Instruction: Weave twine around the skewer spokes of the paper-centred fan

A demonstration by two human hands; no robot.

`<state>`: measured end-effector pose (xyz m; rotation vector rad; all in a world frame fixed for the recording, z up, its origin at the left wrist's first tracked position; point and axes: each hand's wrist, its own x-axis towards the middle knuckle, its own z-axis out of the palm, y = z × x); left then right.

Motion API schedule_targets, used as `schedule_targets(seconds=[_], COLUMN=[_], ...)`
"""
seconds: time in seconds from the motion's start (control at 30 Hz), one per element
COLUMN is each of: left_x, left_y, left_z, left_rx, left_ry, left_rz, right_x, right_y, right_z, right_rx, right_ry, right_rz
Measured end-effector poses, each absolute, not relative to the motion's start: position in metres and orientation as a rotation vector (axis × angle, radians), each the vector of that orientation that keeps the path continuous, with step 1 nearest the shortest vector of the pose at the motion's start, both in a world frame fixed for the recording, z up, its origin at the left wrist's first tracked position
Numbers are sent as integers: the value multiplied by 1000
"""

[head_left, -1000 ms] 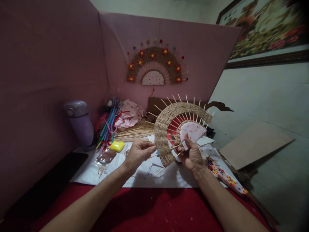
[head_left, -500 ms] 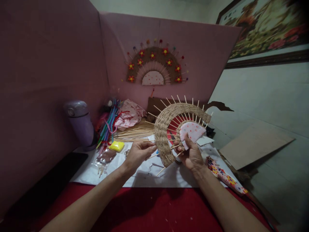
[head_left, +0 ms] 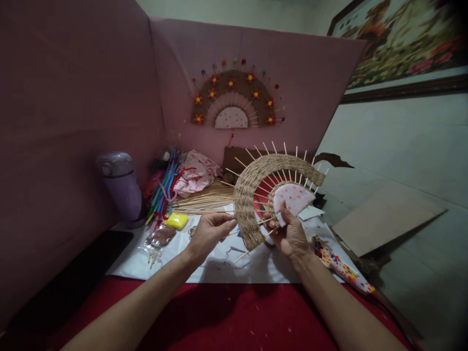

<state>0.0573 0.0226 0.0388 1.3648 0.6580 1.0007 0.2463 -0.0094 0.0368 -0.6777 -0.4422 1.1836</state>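
I hold a half-round woven fan (head_left: 252, 195) of brown twine wound on thin wooden sticks, tilted upright above the table. Its centre is a pink dotted half-disc (head_left: 292, 199). My right hand (head_left: 290, 234) grips the fan at that centre, thumb on the pink piece. My left hand (head_left: 209, 233) is closed in a pinch at the fan's left edge, on a thin strand or stick end that I cannot make out clearly. A finished fan with red flowers (head_left: 234, 97) hangs on the pink back wall.
White paper (head_left: 234, 263) covers the red tabletop (head_left: 219, 317). Behind lie a bundle of sticks (head_left: 204, 200), coloured pipe cleaners (head_left: 164, 187), pink cloth (head_left: 195, 170), a yellow lump (head_left: 176, 221) and a purple bottle (head_left: 122, 187). A patterned strip (head_left: 341, 267) lies at the right.
The fan has turned and shifted slightly to the right in my right hand. My left hand stays pinched at its left edge.
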Motion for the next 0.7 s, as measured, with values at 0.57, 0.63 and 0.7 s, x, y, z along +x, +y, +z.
schedule_targets(seconds=[0.57, 0.63, 0.7], left_x=[58, 58, 58], left_y=[21, 21, 20], left_z=[39, 40, 41], left_rx=[1452, 1458, 1447], left_ry=[674, 678, 675], left_rz=[1037, 1028, 1018], right_x=[247, 247, 248], right_y=[-8, -8, -8], right_z=[34, 34, 34], right_rx=[-680, -675, -670], right_ry=[-457, -452, -451], right_rz=[1182, 1185, 1185])
